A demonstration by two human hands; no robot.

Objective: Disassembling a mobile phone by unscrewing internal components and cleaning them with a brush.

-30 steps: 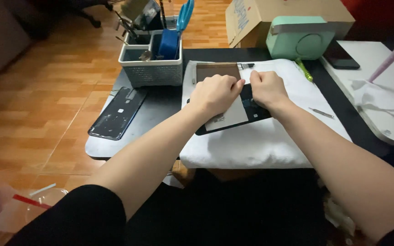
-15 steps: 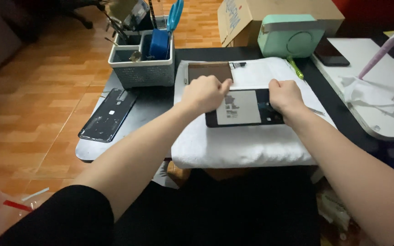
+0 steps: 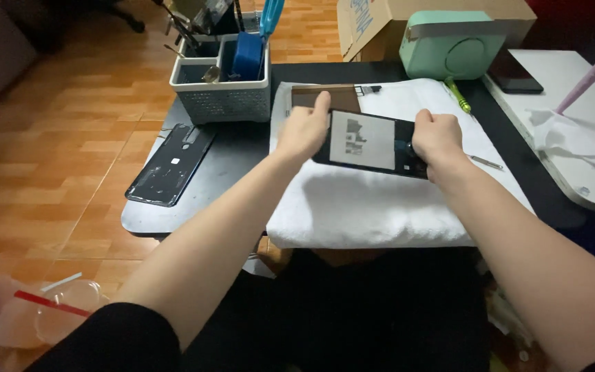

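Two bare hands, mine, meet on a flat black rectangular phone body [image 3: 373, 143] with a pale grey panel across its middle, which lies slantwise on a folded white cloth pad [image 3: 380, 200] at the centre of a dark tabletop [image 3: 242, 155]. My left hand [image 3: 304, 131] grips the phone's left end, fingers curled together against its edge and the forefinger raised straight, pointing away from me. My right hand [image 3: 437, 136] clamps the right end, fingers folded over the top face with the thumb tucked against the near edge.

Beyond the phone, partly under it on the same cloth, lies a thin brown rectangular sheet [image 3: 325, 96], with a small dark metal part [image 3: 370, 89] just beside its far right corner. A green-handled screwdriver [image 3: 459, 96] rests near the cloth's far right edge, and a slim metal pin [image 3: 485, 162] lies on the cloth to the right of my right hand.

Left of the cloth, well apart from the phone, a black glossy phone back panel [image 3: 170, 165] lies flat near the table's left edge. A grey plastic compartment caddy [image 3: 222, 93] holding tools and a blue block stands at the far left. A mint-green rounded box [image 3: 452, 45] stands at the far side, before a brown cardboard carton [image 3: 380, 24]. A white board [image 3: 587, 138] occupies the right.
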